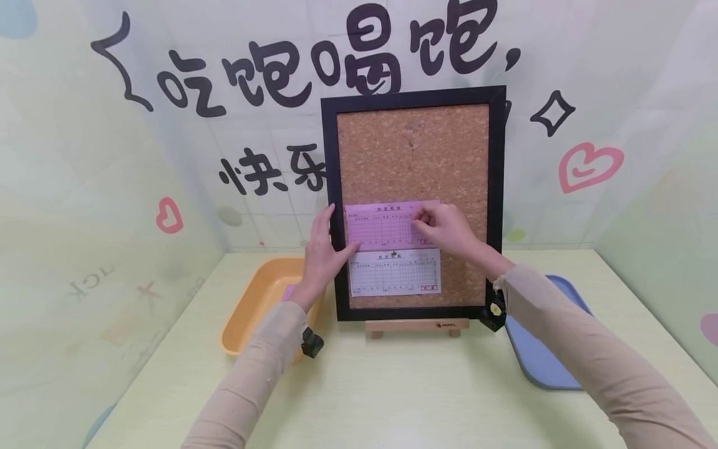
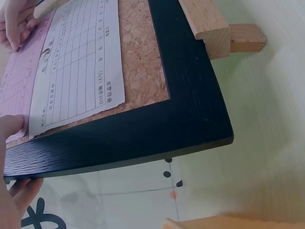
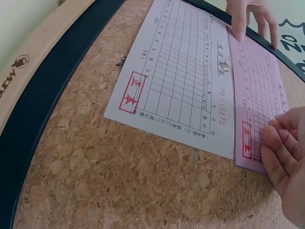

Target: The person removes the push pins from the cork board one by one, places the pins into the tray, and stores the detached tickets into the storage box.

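A black-framed cork board (image 1: pixel 415 156) leans upright on a small wooden easel (image 1: pixel 417 325). My left hand (image 1: pixel 325 255) grips the frame's left side, fingers around its edge, thumb on the left end of a pink receipt slip (image 1: pixel 376 232). Over that slip's right part, my right hand (image 1: pixel 449 231) has curled fingers and pinches a small shiny thumbtack (image 3: pixel 278 116), mostly hidden by the fingertips. Just below the pink slip lies a white receipt slip (image 1: pixel 392 274), held near its top by another thumbtack (image 3: pixel 225 67).
An orange tray (image 1: pixel 235 324) stands on the table left of the board, with a bit of pink paper (image 1: pixel 288 292) in it. On the right is a blue tray (image 1: pixel 541 355), partly behind my right forearm. A printed wall sheet (image 1: pixel 269 125) hangs behind.
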The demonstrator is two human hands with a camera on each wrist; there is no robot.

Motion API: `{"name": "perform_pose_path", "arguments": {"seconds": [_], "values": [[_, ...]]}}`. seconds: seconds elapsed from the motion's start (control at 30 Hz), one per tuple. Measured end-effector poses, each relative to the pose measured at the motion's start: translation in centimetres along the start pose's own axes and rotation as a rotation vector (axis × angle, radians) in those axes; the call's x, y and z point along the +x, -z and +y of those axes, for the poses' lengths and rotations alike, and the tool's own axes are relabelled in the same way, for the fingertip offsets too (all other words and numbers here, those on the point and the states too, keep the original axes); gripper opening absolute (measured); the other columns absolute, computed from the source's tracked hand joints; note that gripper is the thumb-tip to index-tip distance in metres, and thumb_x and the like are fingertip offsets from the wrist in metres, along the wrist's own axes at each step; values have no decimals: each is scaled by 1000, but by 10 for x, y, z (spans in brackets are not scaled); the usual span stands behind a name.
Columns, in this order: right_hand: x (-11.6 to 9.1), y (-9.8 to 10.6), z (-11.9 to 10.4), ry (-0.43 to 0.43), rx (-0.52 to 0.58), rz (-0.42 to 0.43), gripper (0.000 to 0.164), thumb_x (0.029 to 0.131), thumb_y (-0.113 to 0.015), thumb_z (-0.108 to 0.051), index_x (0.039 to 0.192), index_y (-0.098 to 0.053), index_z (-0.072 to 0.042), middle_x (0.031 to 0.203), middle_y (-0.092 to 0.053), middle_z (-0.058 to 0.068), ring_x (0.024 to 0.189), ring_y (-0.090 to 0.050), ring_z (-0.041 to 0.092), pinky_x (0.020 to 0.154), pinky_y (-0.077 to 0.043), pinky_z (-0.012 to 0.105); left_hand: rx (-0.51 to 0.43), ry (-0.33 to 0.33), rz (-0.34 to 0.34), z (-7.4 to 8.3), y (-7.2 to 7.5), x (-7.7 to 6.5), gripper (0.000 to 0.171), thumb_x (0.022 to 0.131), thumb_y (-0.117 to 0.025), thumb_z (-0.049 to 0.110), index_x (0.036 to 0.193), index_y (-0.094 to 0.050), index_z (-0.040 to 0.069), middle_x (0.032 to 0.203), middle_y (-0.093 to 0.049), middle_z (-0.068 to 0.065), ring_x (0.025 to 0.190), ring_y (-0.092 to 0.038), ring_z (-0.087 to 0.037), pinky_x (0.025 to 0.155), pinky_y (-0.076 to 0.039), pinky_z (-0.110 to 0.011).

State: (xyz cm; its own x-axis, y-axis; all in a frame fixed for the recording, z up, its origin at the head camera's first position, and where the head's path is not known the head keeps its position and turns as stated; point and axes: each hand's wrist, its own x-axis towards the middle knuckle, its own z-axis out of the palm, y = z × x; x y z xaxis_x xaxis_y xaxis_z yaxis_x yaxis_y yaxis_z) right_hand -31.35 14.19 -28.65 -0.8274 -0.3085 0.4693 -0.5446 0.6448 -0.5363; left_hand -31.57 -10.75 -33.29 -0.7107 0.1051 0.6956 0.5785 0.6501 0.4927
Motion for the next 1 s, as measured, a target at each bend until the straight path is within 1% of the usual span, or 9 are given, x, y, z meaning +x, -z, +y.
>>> {"name": "perform_pose_path", "arguments": {"seconds": [0.13, 0.23, 0.33, 0.47, 0.57, 0.67, 0.77, 0.9, 1.0], "values": [[-2, 1, 0, 7, -3, -3, 7, 87, -57, -10, 85, -61, -6, 73, -58, 5, 61, -49, 16, 53, -41, 26, 33, -10, 10, 0, 2, 2, 83, 70, -78, 19, 138, -32, 4, 137, -37, -15, 107, -50, -28, 90, -45, -38], [-2, 2, -1, 12, -10, -1, 6, 87, -57, -10, 85, -62, -5, 73, -59, 6, 61, -49, 16, 53, -41, 25, 56, -3, 8, 1, 4, 3, 83, 69, -79, 21, 137, -33, 6, 135, -39, -14, 93, -55, -28, 79, -49, -37], [-2, 2, -1, 11, -15, 0, 6, 87, -58, -10, 85, -62, -6, 73, -59, 5, 61, -50, 16, 53, -41, 25, 80, -2, 19, 1, 7, 6, 81, 69, -79, 21, 135, -36, 6, 129, -43, -14, 89, -57, -28, 73, -50, -36], [-2, 1, 0, 7, -21, -3, 7, 87, -58, -11, 86, -62, -6, 74, -60, 5, 61, -50, 15, 53, -42, 24, 90, -26, 54, 3, 13, 15, 68, 70, -78, 21, 127, -46, 3, 112, -49, -15, 88, -57, -28, 67, -49, -35], [-2, 1, 0, 6, -23, -6, 7, 87, -57, -10, 86, -63, -5, 74, -60, 6, 61, -51, 15, 52, -42, 25, 84, -45, 65, 5, 19, 25, 56, 71, -76, 20, 119, -53, 1, 103, -49, -15, 88, -55, -28, 67, -48, -33], [-1, 1, -1, 4, -26, -8, 8, 87, -57, -10, 86, -63, -5, 74, -60, 6, 61, -50, 16, 52, -42, 25, 95, -70, 49, 8, 25, 33, 50, 72, -76, 18, 114, -56, 0, 100, -51, -15, 89, -54, -27, 68, -47, -33], [-1, 1, -2, 5, -27, -11, 8, 87, -57, -10, 87, -63, -5, 74, -60, 7, 61, -50, 16, 53, -41, 25, 127, -112, 11, 11, 28, 40, 46, 72, -75, 16, 111, -59, -1, 99, -54, -14, 89, -53, -26, 74, -46, -33], [-1, 2, -3, 3, -27, -16, 7, 87, -57, -9, 86, -63, -5, 74, -60, 7, 61, -50, 16, 53, -41, 25, 152, -165, -61, 16, 30, 46, 39, 73, -74, 13, 106, -61, -1, 98, -58, -12, 92, -51, -25, 82, -43, -35], [-2, 2, -3, 1, -25, -20, 8, 87, -57, -9, 86, -63, -4, 74, -60, 7, 60, -50, 15, 53, -41, 25, 163, -181, -107, 21, 30, 49, 33, 74, -72, 12, 103, -62, 0, 97, -58, -11, 92, -51, -24, 82, -42, -35]]}}
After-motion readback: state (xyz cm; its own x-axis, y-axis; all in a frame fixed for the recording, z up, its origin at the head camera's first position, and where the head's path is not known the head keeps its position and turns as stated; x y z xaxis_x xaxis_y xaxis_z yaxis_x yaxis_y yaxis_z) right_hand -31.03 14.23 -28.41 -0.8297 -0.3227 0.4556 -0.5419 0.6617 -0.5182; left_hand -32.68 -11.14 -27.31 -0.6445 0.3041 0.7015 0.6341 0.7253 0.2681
